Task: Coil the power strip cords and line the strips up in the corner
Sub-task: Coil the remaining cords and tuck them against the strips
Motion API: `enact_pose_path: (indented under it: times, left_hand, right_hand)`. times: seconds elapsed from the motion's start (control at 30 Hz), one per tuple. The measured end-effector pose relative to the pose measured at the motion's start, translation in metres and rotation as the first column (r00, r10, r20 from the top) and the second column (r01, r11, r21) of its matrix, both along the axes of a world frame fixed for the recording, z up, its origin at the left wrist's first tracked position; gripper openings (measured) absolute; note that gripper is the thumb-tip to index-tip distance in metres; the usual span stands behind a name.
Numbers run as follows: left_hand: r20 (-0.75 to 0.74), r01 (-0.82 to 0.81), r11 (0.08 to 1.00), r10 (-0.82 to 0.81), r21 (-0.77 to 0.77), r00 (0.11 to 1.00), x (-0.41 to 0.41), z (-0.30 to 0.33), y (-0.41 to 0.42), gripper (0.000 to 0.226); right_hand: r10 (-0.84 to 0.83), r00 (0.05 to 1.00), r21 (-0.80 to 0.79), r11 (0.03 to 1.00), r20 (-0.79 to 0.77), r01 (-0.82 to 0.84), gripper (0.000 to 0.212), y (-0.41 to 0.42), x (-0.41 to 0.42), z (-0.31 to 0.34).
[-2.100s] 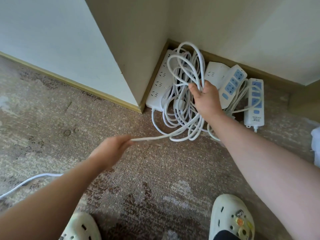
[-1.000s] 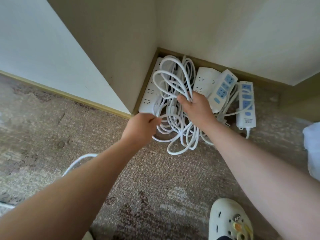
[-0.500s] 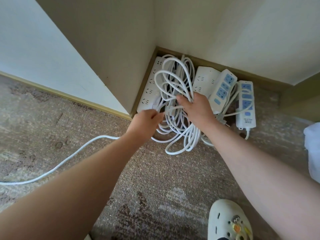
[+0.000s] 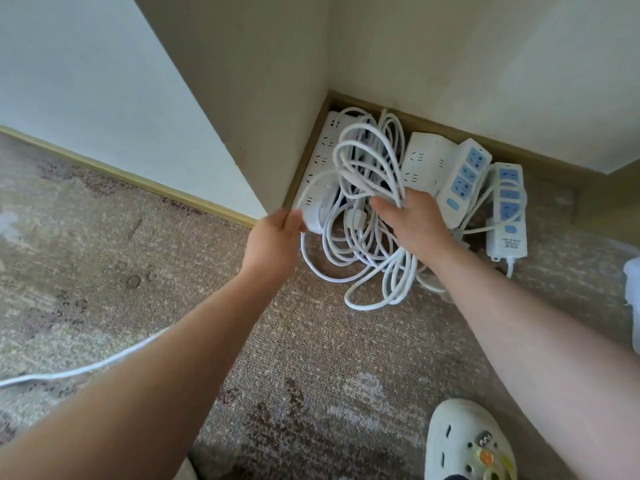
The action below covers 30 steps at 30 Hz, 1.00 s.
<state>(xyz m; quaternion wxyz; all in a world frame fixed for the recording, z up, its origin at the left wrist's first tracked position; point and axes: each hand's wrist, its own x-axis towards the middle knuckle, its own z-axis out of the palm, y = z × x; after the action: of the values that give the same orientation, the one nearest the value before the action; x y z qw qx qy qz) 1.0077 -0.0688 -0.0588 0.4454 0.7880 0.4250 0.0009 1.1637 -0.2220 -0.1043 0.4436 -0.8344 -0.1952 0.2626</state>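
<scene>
Head view: right hand (image 4: 414, 223) clamps the coil (image 4: 372, 216) over the strips (image 4: 464, 180) in the corner; left hand (image 4: 273, 244) pinches loose cord (image 4: 86, 367). I'd feed even, matching loops.

light: soft daylight | shadows: faint | focus: sharp | edges: wide-angle bowing

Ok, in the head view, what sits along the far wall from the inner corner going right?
All-white power strip against the side wall → coiled cord gripped by the right hand → second white strip → tilted blue-socket strip → blue-socket strip lying flat.
</scene>
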Motion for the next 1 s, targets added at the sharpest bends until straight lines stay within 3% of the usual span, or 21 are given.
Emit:
enact_pose_path:
  times: [0.17, 0.33, 0.47, 0.6, 0.7, 0.8, 1.0]
  left_hand:
    - [0.077, 0.081, 0.996, -0.078, -0.042, 0.994, 0.024, -0.001, 0.003, 0.03]
    - [-0.185, 0.366, 0.93, -0.366, -0.036, 0.912, -0.084, -0.03, 0.019, 0.024]
    - [-0.294, 0.158, 0.987, -0.148, 0.013, 0.944, -0.146, -0.036, 0.041, 0.026]
    - [-0.186, 0.188, 0.98, -0.198, -0.071, 0.962, -0.093, -0.018, 0.014, 0.026]
    - [-0.072, 0.291, 0.957, -0.291, -0.015, 0.954, -0.008, -0.004, -0.013, 0.03]
    - [-0.157, 0.405, 0.912, -0.411, -0.072, 0.898, 0.051, -0.007, -0.033, 0.035]
    - [-0.258, 0.253, 0.957, -0.283, -0.144, 0.924, 0.033, -0.03, -0.032, 0.039]
  right_hand:
    - [-0.088, 0.99, -0.033, 0.995, 0.11, 0.092, 0.047, 0.005, -0.002, -0.005]
    - [-0.155, 0.982, 0.008, 0.988, 0.109, 0.155, 0.045, 0.002, -0.002, -0.006]
    - [-0.242, 0.966, 0.023, 0.97, 0.091, 0.241, 0.046, -0.002, 0.0, -0.005]
    - [-0.234, 0.968, 0.015, 0.972, 0.087, 0.233, 0.045, 0.001, -0.004, -0.005]
    - [-0.214, 0.974, 0.065, 0.976, 0.073, 0.209, 0.047, 0.004, -0.008, -0.003]
    - [-0.225, 0.972, 0.069, 0.973, 0.063, 0.22, 0.048, 0.004, -0.007, -0.004]
    - [-0.188, 0.979, 0.129, 0.972, -0.073, 0.196, 0.048, -0.004, -0.003, -0.009]
